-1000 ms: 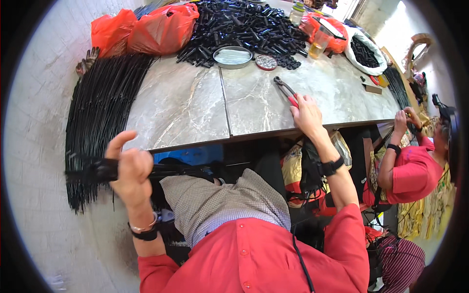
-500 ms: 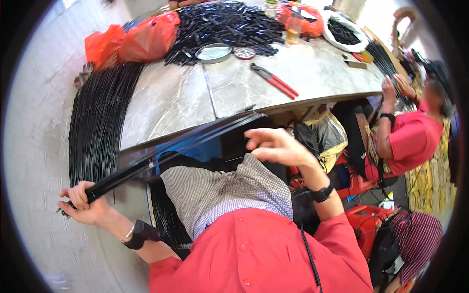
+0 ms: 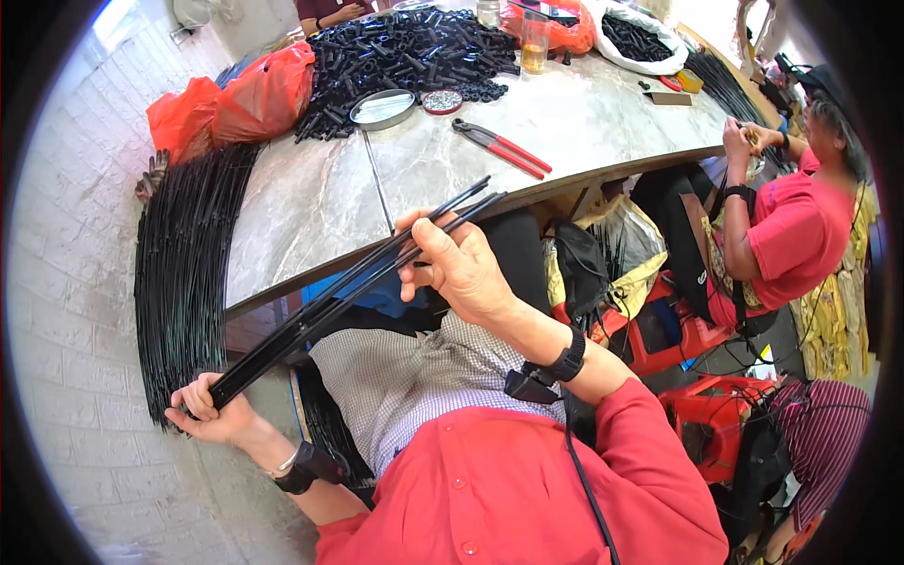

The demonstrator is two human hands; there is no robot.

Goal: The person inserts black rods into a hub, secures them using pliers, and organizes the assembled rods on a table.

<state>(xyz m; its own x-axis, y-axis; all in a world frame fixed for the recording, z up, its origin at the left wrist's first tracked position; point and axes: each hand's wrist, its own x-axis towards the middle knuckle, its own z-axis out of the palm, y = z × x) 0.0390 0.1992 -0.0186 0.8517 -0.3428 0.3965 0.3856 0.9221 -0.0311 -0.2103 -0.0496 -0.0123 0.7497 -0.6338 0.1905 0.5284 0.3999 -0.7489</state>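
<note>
A bundle of long, thin black rods (image 3: 311, 325) slants across my lap, its far end up over the table edge. The fingers of my left hand (image 3: 217, 412) are wrapped round the lower end. Near the upper end, my right hand (image 3: 460, 264) is closed on the rods, thumb on top and fingers beneath. The rods fan apart slightly past the right hand, into a few separate tips. Close to my left hand, a thick sheaf of similar black rods (image 3: 188, 273) hangs over the table's left end.
On the marble-look table (image 3: 311, 202) lie red-handled pincers (image 3: 504, 149), a metal dish (image 3: 382, 118), a round red-rimmed tin (image 3: 441, 102) and a heap of black tubular parts (image 3: 405, 56). Red plastic bags (image 3: 259, 94) stand left. A co-worker (image 3: 791, 226) sits at right, near a red stool (image 3: 706, 424).
My right hand has moved up and left from beside the rods and now holds them near their upper end. My left hand has shifted right, keeping its grip.
</note>
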